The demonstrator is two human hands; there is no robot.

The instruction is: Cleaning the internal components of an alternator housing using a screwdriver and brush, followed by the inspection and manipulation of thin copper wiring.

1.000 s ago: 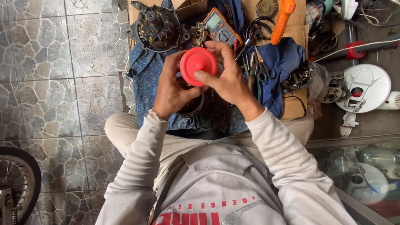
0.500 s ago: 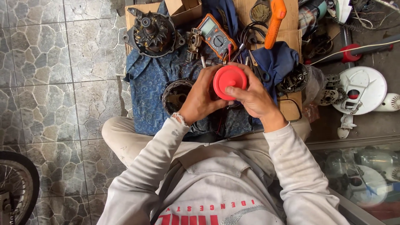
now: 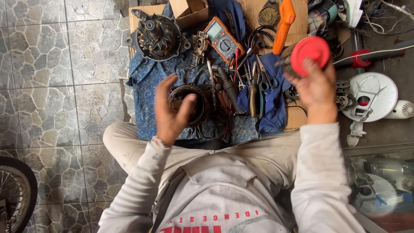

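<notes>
Red round cap (image 3: pixel 309 54) sits at about two o'clock in the view, gripped by the right hand (image 3: pixel 315 88) with fingers closed on its lower edge. At nine o'clock from it, the left hand (image 3: pixel 169 110) hovers open and empty, fingers spread, just beside the dark ring-shaped stator (image 3: pixel 192 103) lying on the blue patterned cloth (image 3: pixel 148 77).

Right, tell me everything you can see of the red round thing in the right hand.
The red disc is a flat, round piece, plain matte red, plastic by its look, with a slightly raised rim around its face. The right hand holds it from below, fingers over its lower edge, so that its face tilts toward the camera. It is held up over the right side of the cluttered work area, just right of the orange-handled tool. Its back and any fittings are hidden. The left hand is apart from it, open.
</notes>
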